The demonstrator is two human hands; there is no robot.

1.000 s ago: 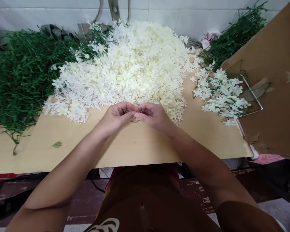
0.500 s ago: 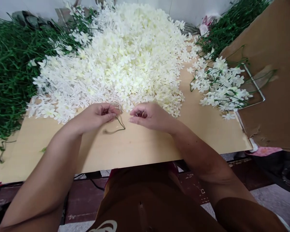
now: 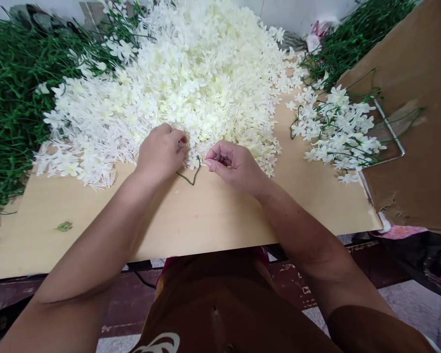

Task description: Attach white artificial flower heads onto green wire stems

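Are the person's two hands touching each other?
No, a bent green stem shows in the gap between the left hand and the right hand.

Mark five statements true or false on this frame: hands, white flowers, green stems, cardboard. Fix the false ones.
1. White flowers are heaped on the table. True.
2. The cardboard is at the person's left. False: the cardboard is at the right.
3. A bent green stem shows between the left hand and the right hand. True.
4. Both hands are gloved. False: both are bare.
5. All the green stems lie on the right. False: a big green heap lies at the left too.
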